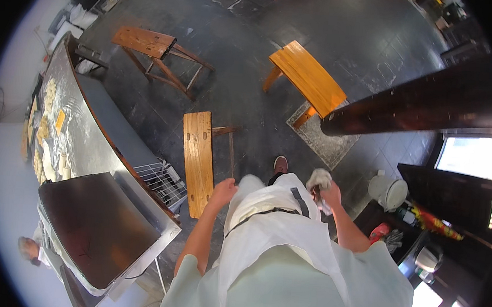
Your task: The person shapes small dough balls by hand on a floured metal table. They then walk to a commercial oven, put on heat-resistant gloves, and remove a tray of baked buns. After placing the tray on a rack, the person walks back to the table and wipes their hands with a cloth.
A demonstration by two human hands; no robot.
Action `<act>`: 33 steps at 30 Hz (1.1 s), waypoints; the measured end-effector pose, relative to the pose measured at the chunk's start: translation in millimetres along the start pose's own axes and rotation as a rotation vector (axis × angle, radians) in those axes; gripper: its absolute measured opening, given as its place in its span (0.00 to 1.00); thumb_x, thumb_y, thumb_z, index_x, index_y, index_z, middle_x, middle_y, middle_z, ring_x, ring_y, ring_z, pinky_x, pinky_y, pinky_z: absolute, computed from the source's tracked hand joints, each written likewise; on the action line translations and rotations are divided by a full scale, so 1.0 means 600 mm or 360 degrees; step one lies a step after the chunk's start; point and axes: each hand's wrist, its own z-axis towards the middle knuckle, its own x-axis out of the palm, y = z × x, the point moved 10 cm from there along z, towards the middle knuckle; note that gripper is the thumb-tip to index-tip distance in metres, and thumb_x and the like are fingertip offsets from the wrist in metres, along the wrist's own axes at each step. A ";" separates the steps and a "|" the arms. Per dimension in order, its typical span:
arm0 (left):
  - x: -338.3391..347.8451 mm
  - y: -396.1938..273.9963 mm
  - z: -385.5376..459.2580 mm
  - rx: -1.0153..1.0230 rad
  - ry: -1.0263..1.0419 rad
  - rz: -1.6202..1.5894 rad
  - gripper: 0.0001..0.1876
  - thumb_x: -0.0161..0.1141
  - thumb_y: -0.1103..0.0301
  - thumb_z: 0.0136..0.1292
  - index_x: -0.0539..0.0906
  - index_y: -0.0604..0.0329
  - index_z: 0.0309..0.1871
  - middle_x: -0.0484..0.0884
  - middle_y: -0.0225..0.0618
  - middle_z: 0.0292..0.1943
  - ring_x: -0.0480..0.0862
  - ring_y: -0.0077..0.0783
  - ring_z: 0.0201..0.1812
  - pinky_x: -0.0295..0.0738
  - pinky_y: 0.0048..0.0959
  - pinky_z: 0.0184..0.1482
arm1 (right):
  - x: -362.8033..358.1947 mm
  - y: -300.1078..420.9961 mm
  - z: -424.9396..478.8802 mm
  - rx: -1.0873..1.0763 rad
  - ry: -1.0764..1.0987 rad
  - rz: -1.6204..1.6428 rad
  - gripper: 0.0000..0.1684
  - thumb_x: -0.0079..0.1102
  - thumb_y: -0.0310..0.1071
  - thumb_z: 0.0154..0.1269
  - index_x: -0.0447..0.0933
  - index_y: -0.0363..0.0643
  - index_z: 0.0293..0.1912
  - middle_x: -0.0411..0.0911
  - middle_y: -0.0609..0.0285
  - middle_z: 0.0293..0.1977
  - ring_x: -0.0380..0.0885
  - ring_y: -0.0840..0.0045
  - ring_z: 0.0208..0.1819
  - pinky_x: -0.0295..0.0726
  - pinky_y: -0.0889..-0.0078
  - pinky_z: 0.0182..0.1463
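My right hand (331, 194), out at the right of my white apron (283, 229), grips a crumpled, stained cloth (320, 181). At the apron's left side is my left hand (226, 190), its fingers loosely curled; nothing shows in it. Beside that hand stands a light wooden bench (197, 158). A darker wooden bench (144, 41) and an orange-brown one (309, 74) stand farther ahead on the dark tiled floor.
At left, a floured metal worktop (80, 142) holds dough pieces (42, 130) and a dark tray (95, 224). A person (31, 249) is beyond it. A dark round pillar (412, 101) and white bucket (391, 192) stand at right.
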 end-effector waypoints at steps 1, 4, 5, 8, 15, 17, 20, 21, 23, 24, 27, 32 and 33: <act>-0.011 -0.010 0.013 -0.0055 -0.0054 -0.0147 0.21 0.61 0.64 0.63 0.79 0.66 0.56 0.85 0.49 0.44 0.84 0.43 0.47 0.78 0.35 0.50 | -0.007 0.030 0.054 -0.0036 0.0082 -0.0108 0.35 0.65 0.34 0.42 0.75 0.38 0.55 0.80 0.41 0.47 0.78 0.51 0.53 0.76 0.58 0.57; -0.076 -0.069 0.052 -0.0156 -0.0263 -0.0471 0.21 0.61 0.65 0.65 0.78 0.68 0.58 0.84 0.44 0.48 0.83 0.36 0.50 0.77 0.31 0.52 | -0.044 0.204 0.201 -0.0264 0.0064 -0.0301 0.37 0.66 0.34 0.43 0.74 0.39 0.57 0.80 0.41 0.48 0.78 0.51 0.53 0.76 0.58 0.56; -0.094 -0.084 0.065 -0.0173 -0.0315 -0.0524 0.21 0.62 0.66 0.65 0.78 0.69 0.57 0.84 0.44 0.48 0.83 0.35 0.50 0.77 0.30 0.52 | -0.051 0.269 0.252 -0.0382 0.0047 -0.0264 0.37 0.66 0.35 0.43 0.74 0.39 0.58 0.80 0.41 0.47 0.78 0.51 0.53 0.76 0.58 0.56; -0.126 -0.089 0.100 -0.0260 -0.0394 -0.0627 0.20 0.63 0.66 0.64 0.79 0.69 0.56 0.85 0.45 0.46 0.84 0.35 0.48 0.77 0.30 0.52 | -0.044 0.403 0.363 -0.0607 0.0084 -0.0113 0.37 0.68 0.36 0.44 0.74 0.40 0.58 0.80 0.42 0.47 0.78 0.52 0.53 0.76 0.60 0.57; -0.259 -0.087 0.337 -0.0205 -0.0416 -0.0656 0.19 0.62 0.66 0.63 0.80 0.69 0.53 0.86 0.48 0.43 0.86 0.37 0.47 0.78 0.32 0.50 | -0.065 0.678 0.551 -0.0649 0.0142 -0.0084 0.39 0.71 0.36 0.43 0.74 0.37 0.58 0.81 0.48 0.47 0.80 0.59 0.51 0.76 0.65 0.57; -0.331 -0.132 0.452 -0.0127 -0.0413 -0.0452 0.19 0.63 0.66 0.62 0.81 0.68 0.53 0.86 0.48 0.43 0.86 0.38 0.47 0.78 0.32 0.50 | -0.081 0.689 0.605 -0.0678 0.0070 -0.0051 0.39 0.71 0.37 0.42 0.74 0.38 0.58 0.81 0.47 0.46 0.80 0.57 0.52 0.75 0.65 0.58; -0.468 -0.260 0.590 0.0000 -0.0512 -0.0346 0.19 0.63 0.64 0.62 0.81 0.67 0.53 0.86 0.50 0.42 0.86 0.38 0.46 0.78 0.32 0.50 | -0.097 0.698 0.692 -0.0455 0.0008 -0.0157 0.38 0.69 0.38 0.43 0.74 0.39 0.58 0.81 0.47 0.47 0.79 0.57 0.53 0.75 0.63 0.58; -0.501 -0.302 0.631 0.0034 -0.0488 -0.0335 0.19 0.63 0.64 0.62 0.81 0.67 0.53 0.86 0.49 0.43 0.86 0.39 0.46 0.78 0.32 0.50 | -0.099 0.696 0.721 -0.0391 0.0024 -0.0117 0.38 0.68 0.39 0.43 0.74 0.40 0.58 0.80 0.46 0.49 0.78 0.56 0.54 0.75 0.61 0.59; -0.569 -0.355 0.699 0.0083 -0.0487 -0.0301 0.20 0.64 0.64 0.62 0.81 0.67 0.53 0.86 0.49 0.43 0.86 0.39 0.47 0.78 0.32 0.50 | -0.087 0.700 0.770 -0.0272 0.0026 -0.0043 0.37 0.67 0.39 0.44 0.74 0.41 0.58 0.80 0.44 0.50 0.78 0.55 0.55 0.75 0.59 0.59; -0.596 -0.369 0.733 0.0132 -0.0465 -0.0381 0.20 0.63 0.64 0.63 0.80 0.66 0.55 0.86 0.48 0.44 0.86 0.40 0.46 0.78 0.34 0.51 | -0.084 0.709 0.800 -0.0204 0.0009 -0.0013 0.36 0.67 0.39 0.44 0.75 0.42 0.57 0.80 0.45 0.50 0.78 0.55 0.54 0.75 0.60 0.59; -0.665 -0.363 0.841 0.0218 -0.0486 -0.0500 0.19 0.63 0.65 0.64 0.79 0.67 0.55 0.86 0.47 0.44 0.86 0.40 0.46 0.78 0.34 0.51 | -0.081 0.758 0.862 0.0033 -0.0019 0.0084 0.34 0.68 0.35 0.43 0.77 0.41 0.55 0.83 0.51 0.46 0.80 0.61 0.53 0.76 0.64 0.58; -0.773 -0.281 0.967 0.0061 -0.0604 -0.0002 0.15 0.62 0.68 0.64 0.80 0.68 0.50 0.85 0.45 0.40 0.85 0.40 0.44 0.79 0.32 0.48 | -0.036 0.902 1.038 0.0113 0.0038 -0.0264 0.35 0.68 0.36 0.43 0.77 0.42 0.56 0.83 0.48 0.46 0.80 0.59 0.52 0.77 0.62 0.57; -0.775 -0.226 0.981 -0.0065 -0.0716 -0.0347 0.13 0.61 0.67 0.65 0.80 0.66 0.47 0.85 0.41 0.38 0.85 0.37 0.41 0.79 0.33 0.45 | -0.020 0.930 1.102 0.0030 0.0081 -0.0333 0.36 0.68 0.36 0.43 0.77 0.42 0.57 0.82 0.48 0.46 0.81 0.59 0.52 0.77 0.62 0.58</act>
